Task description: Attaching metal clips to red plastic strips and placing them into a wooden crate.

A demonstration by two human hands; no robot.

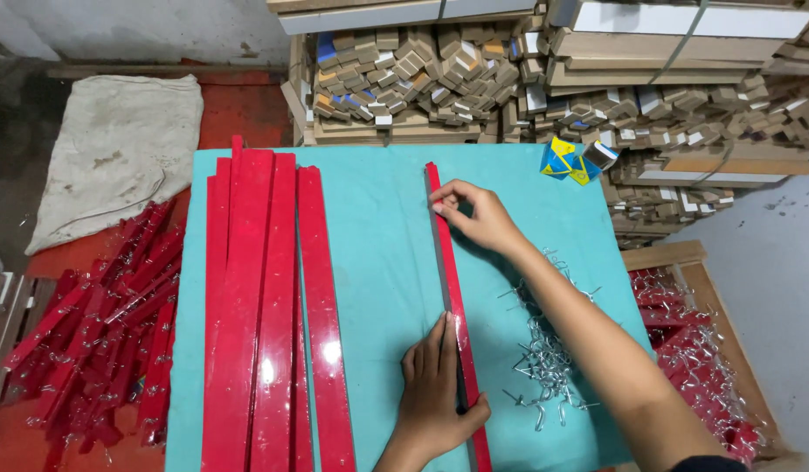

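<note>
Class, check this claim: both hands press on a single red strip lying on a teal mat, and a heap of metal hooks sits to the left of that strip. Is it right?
Not quite. In the head view the metal hooks lie to the right of the red strip, not the left. The rest holds: left hand and right hand both press it on the teal mat.

Single head-worn view, looking steeply down and forward from close above the teal work surface, with the left hand at the bottom edge nearest the lens and the right hand farther out, near frame centre. Beyond the right hand the view reaches stacked wooden pieces; floor shows on both sides.
</note>
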